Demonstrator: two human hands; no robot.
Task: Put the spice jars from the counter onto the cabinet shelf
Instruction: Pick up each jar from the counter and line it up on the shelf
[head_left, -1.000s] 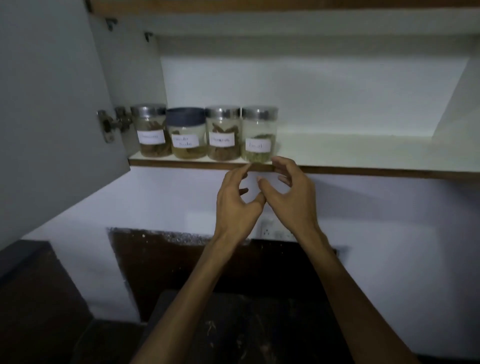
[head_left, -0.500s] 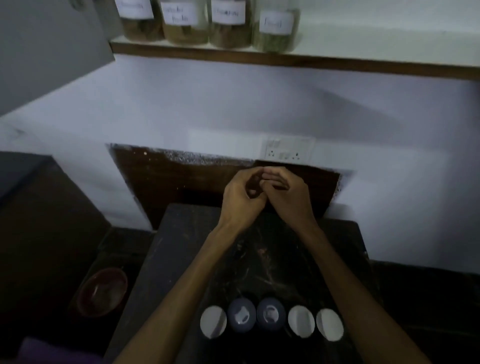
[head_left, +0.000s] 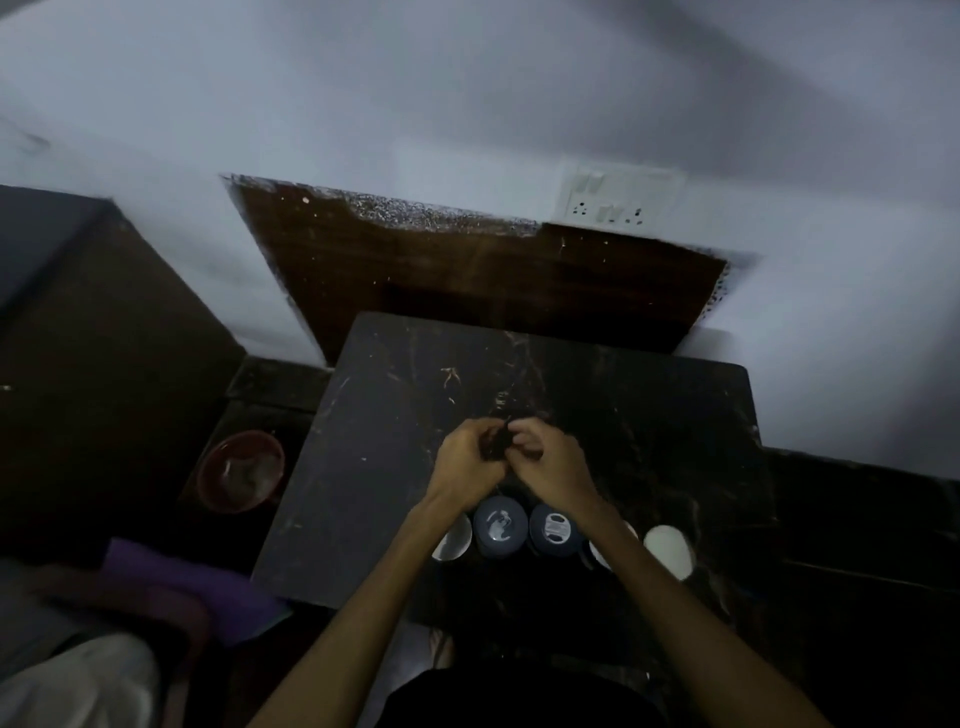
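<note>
Several spice jars stand in a row near the front of the dark counter, seen from above by their lids. Two dark blue lids sit in the middle, and a white lid is at the right end. Two more white lids are partly hidden under my forearms. My left hand and my right hand hover just behind the row, fingers curled and touching each other; nothing shows plainly between them. The cabinet shelf is out of view.
A red bowl sits on a lower ledge left of the counter. A purple cloth lies at the lower left. A white socket panel and a brown wall panel are behind the counter.
The view has swung down from the shelf to the counter. Both hands have dropped together from the shelf edge to just behind the jar row, fingers curling in.
</note>
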